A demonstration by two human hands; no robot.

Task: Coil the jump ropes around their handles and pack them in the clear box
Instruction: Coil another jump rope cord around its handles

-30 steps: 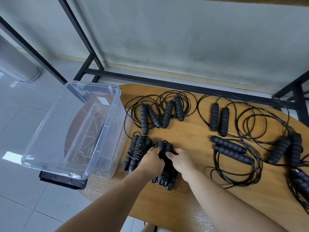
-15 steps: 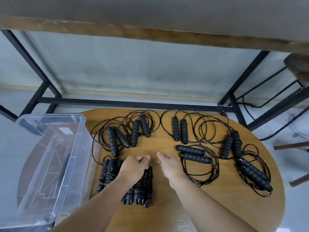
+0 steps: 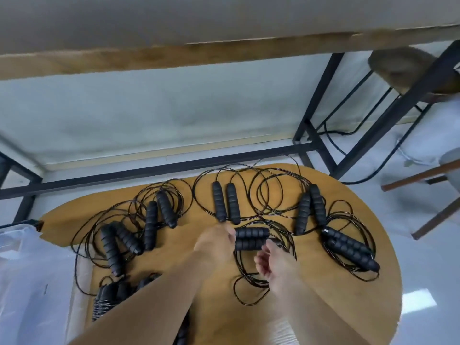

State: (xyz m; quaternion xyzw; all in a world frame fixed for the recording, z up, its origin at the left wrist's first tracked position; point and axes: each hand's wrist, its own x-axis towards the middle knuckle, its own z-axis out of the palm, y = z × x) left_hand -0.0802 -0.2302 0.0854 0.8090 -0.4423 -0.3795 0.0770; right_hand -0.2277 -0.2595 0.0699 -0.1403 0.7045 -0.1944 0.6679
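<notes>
Several black jump ropes with foam handles lie loose on the round wooden table. My left hand grips the left end of one handle pair at the table's middle. Just right of it, my right hand has its fingers curled at that rope's thin cord, by the handles' right end. Coiled ropes lie at the lower left, partly hidden under my left forearm. Only a blurred edge of the clear box shows at the far left.
Other loose ropes surround the held one: handle pairs at the back centre, back right, right and left. A black metal frame and a higher tabletop stand behind. A chair leg is at the right.
Both hands left the coiled bundle and moved right to a loose rope in the middle. My left hand took hold of its handles. The view swung right, pushing the box to the edge.
</notes>
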